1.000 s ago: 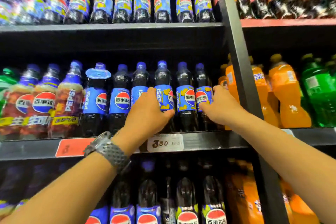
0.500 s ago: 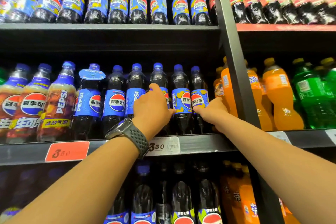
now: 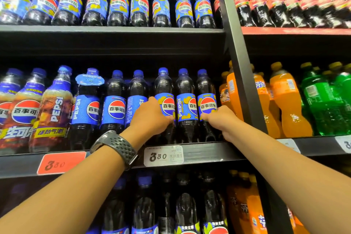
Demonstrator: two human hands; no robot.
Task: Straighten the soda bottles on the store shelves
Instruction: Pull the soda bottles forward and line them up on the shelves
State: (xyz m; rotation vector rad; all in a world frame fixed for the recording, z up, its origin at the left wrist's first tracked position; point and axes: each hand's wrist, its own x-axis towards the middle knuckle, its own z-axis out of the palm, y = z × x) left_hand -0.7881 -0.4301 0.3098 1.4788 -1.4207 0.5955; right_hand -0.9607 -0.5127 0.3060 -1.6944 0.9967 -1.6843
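A row of dark cola bottles with blue caps and blue labels stands on the middle shelf point(image 3: 205, 151). My left hand point(image 3: 152, 118), with a grey watch on its wrist, wraps around the lower half of a blue-and-yellow-label cola bottle point(image 3: 164, 91); that bottle's logo faces forward. My right hand point(image 3: 221, 119) grips the rightmost cola bottle point(image 3: 206, 91) of the row, just left of the black upright post. One bottle point(image 3: 186, 99) stands between them with its label turned sideways. Both hands hide the bottles' lower parts.
A black upright post point(image 3: 239, 66) divides the shelving. Orange soda bottles point(image 3: 284, 100) and green ones point(image 3: 322, 100) stand to its right. More cola bottles fill the top shelf point(image 3: 114, 29) and the shelf below. Price tags point(image 3: 163, 156) hang on the shelf edge.
The bottle under my left hand has turned so its round logo faces forward. Both hands stay on the same two bottles. The view has tilted slightly upward.
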